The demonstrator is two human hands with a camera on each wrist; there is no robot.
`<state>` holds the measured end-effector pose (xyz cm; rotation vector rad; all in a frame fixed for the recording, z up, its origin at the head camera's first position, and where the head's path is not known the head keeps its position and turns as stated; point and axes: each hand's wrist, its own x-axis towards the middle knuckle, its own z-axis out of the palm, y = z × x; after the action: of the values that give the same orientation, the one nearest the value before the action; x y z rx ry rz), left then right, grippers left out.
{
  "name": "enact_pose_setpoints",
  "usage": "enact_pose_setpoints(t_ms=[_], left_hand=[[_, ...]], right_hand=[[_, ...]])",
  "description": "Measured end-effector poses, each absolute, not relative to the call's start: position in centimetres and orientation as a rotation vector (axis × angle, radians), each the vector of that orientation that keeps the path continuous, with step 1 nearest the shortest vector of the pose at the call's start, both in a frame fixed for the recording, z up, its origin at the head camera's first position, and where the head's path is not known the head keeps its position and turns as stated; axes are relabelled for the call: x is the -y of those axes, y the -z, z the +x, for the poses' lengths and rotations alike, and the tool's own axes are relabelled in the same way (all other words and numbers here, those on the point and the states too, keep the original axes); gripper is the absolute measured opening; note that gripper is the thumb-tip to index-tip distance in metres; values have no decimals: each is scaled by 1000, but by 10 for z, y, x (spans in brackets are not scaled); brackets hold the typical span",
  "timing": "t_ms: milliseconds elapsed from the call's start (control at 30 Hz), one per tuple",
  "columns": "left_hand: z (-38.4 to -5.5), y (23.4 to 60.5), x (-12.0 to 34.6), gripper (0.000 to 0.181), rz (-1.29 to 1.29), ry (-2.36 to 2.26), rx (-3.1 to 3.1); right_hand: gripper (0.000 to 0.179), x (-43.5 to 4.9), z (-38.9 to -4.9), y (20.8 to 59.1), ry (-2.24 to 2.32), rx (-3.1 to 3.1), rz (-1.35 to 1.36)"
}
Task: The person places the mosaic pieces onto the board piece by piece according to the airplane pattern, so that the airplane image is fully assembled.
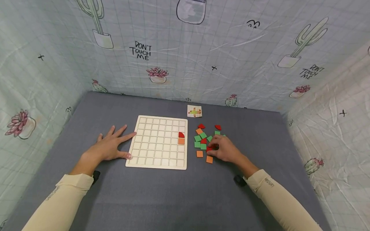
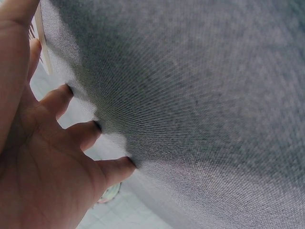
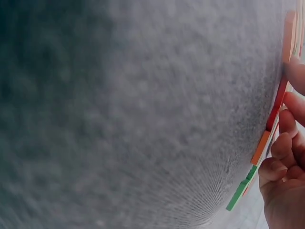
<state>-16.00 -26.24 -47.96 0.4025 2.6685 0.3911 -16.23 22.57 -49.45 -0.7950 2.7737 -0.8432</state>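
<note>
Right of the frame's centre, a red piece (image 1: pixel 209 149) is lying at the right grip (image 1: pixel 224 149), the nearer; whether it is being pinched, one cannot tell. Leftward, the gridded board (image 1: pixel 159 167) is meeting the outspread left grip (image 1: pixel 107 146). Only the right wrist view is showing the piece edge-on.

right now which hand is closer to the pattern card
Right: the right hand is among the loose tiles, on the person's side of the pattern card; the left hand is farther, at the left edge of the grid board.
</note>
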Motion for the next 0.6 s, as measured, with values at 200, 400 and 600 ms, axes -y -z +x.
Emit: enact_pose_setpoints(t_ms=[200, 400, 600], left_hand=[[-160, 478, 263, 106, 401, -387, -2668], [-160, 479, 262, 106, 392, -382, -2666], [-160, 480, 261, 107, 393, -386, -2672]], right_hand=[[12, -225, -162, 495, 878, -2756, -860], [12, -225, -163, 497, 916, -2717, -883], [15, -225, -163, 496, 897, -2705, -882]])
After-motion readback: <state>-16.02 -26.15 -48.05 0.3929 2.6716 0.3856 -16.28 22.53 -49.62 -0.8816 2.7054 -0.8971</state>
